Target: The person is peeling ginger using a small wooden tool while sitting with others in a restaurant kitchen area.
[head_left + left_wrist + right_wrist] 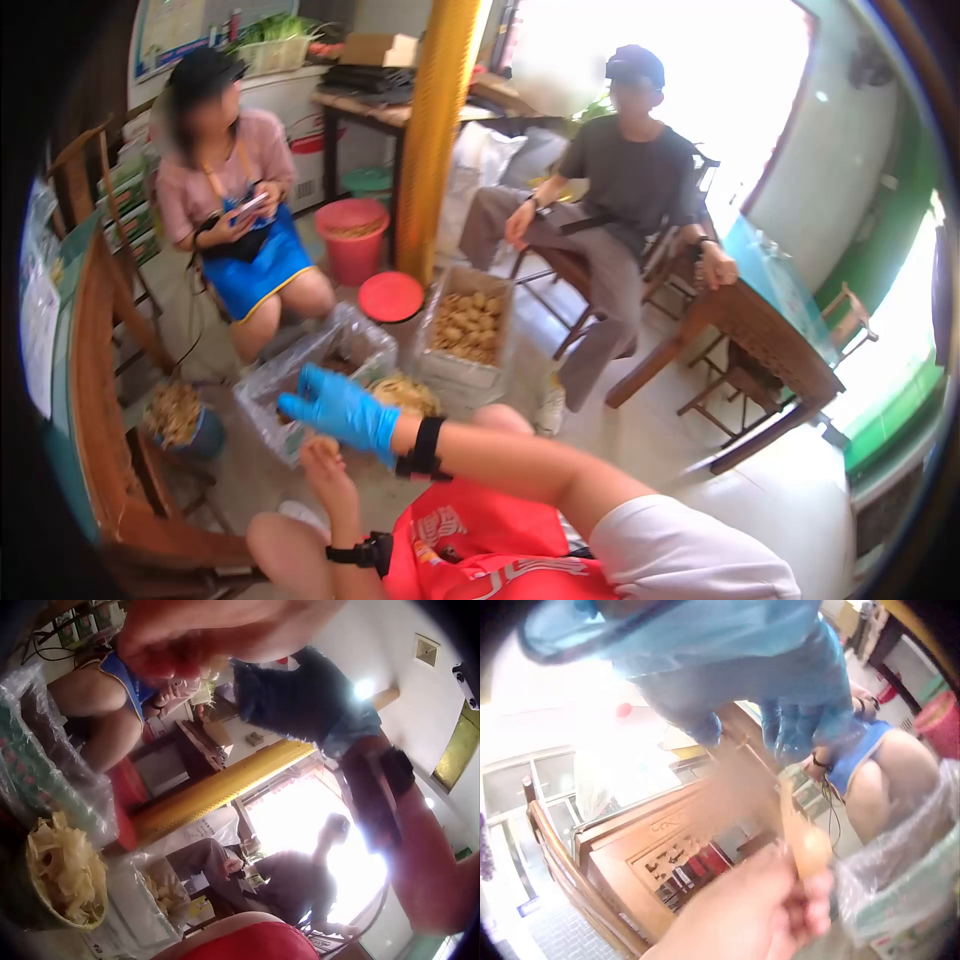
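My bare left hand point(335, 485) pinches a pale yellow-brown piece point(810, 847) with a rounded lower end and a thin upper tail. Just above it hovers my right hand point(345, 408) in a blue glove. In the right wrist view the gloved fingers point(791, 731) hang loosely apart, with no object visible between them. A plastic-lined crate point(268, 395) lies beyond both hands, partly covered by the glove. Close to the right wrist is a round container of pale, thin pieces point(408, 393), which the left wrist view shows heaped above its rim.
A white box of brownish lumps point(468, 335), a red-lidded bucket point(390, 297) and a pink bucket point(352, 245) stand ahead. Another bucket of scraps point(190, 430) is at left. Two seated people face me, one holding a phone point(250, 208). Wooden furniture stands on both sides.
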The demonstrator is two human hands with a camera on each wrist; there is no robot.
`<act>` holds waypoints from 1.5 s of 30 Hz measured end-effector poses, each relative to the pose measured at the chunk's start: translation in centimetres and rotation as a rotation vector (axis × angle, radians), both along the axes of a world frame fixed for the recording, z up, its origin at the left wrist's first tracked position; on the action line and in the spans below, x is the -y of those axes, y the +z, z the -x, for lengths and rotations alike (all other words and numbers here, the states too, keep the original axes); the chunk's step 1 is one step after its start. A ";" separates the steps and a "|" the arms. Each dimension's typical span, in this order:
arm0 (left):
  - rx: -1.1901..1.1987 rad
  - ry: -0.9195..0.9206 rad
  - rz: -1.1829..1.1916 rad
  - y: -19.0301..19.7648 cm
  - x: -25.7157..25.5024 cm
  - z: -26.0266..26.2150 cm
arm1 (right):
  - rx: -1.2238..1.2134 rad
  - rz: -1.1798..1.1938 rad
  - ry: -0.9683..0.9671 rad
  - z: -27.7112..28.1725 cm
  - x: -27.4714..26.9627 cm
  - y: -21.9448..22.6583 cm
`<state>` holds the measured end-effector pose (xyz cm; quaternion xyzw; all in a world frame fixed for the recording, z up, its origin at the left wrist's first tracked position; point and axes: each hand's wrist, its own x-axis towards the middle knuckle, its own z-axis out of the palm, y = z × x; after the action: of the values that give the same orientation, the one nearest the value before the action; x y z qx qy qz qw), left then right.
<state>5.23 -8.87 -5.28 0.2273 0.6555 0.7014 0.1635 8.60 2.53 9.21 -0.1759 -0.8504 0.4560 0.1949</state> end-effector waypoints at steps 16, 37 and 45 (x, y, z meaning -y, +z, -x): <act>-0.338 0.022 0.258 1.2 -1.9 -2.4 | 0.319 0.098 -0.134 -6.3 1.7 -6.4; -0.374 -0.034 0.306 -1.1 -1.3 -1.0 | 0.159 0.126 -0.053 -5.4 1.8 -12.0; -0.297 -0.052 0.207 -5.6 -0.7 1.1 | 0.158 0.004 -0.010 -5.8 2.1 -11.1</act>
<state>4.17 -8.13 -10.85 0.3273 0.7349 0.5845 0.1052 14.41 0.43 -1.85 -0.2160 -0.8612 0.4416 0.1290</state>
